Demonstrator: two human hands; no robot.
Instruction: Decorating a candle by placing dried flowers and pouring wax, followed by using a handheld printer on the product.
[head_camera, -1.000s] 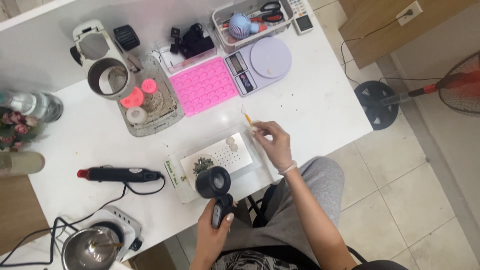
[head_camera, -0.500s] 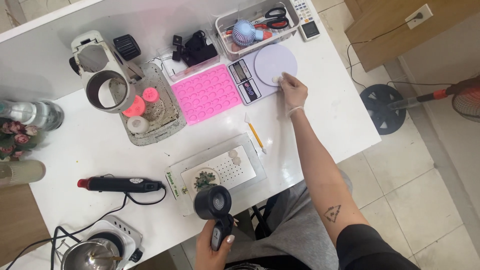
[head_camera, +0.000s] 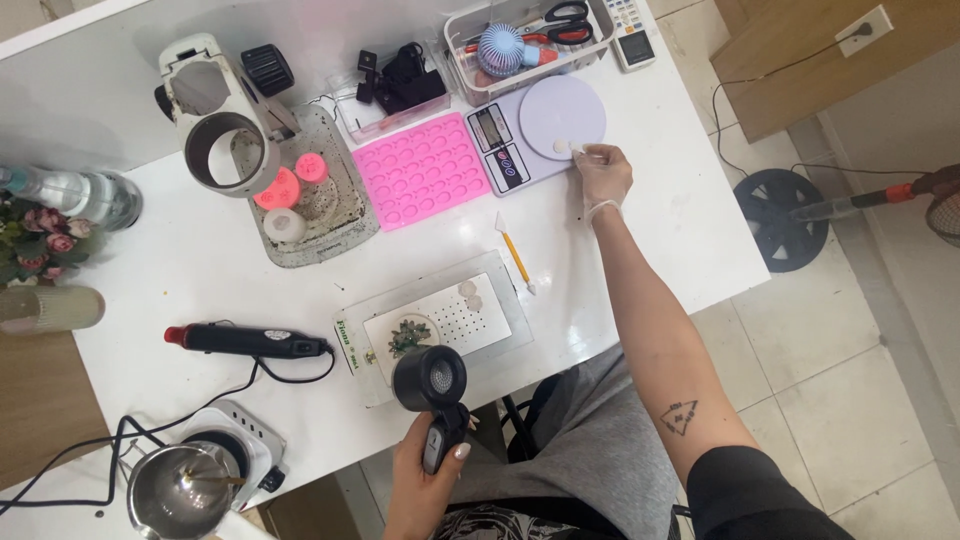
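1. At 9 o'clock on the white table (head_camera: 150, 280), a clear plastic bottle (head_camera: 80, 195) lies beside pink artificial flowers (head_camera: 45, 245), with a pale cylinder (head_camera: 45, 308) just below them.
2. At 7 o'clock, a steel pot (head_camera: 180, 490) sits on a small white hotplate (head_camera: 250, 450), whose black cable runs off to the left.
3. A black heat tool with a red tip (head_camera: 245, 341) lies flat on the table between the hotplate and a grey speckled tray (head_camera: 335, 215).
4. The tray holds 2 pink round pieces (head_camera: 295, 178) and 1 white round piece (head_camera: 285, 225); a white machine with a round opening (head_camera: 215, 125) stands at its upper left edge.
5. The left hand (head_camera: 425, 480), at 6 o'clock, is wrapped tight around the handle of a small black hand-held blower (head_camera: 435, 390), whose round head sits over the near edge of a metal-framed perforated plate (head_camera: 440, 320).
6. The plate carries a dark green ornament (head_camera: 405, 338) and 2 small pale discs (head_camera: 468, 293).
7. A pink silicone mould (head_camera: 425, 168) lies at 12 o'clock, touching a digital kitchen scale (head_camera: 535, 130) on its right.
8. A yellow-handled stick tool (head_camera: 515, 252) lies between the mould and the plate.
9. Behind the scale, a clear tub (head_camera: 530, 45) holds a small blue fan and scissors.
10. The right hand (head_camera: 603, 175), gloved, reaches to 1 o'clock; its fingertips pinch narrowly at a small white disc (head_camera: 563, 147) on the scale's round platform.
11. Off the table at 3 o'clock, a black fan base (head_camera: 775, 215) stands on the tiled floor.
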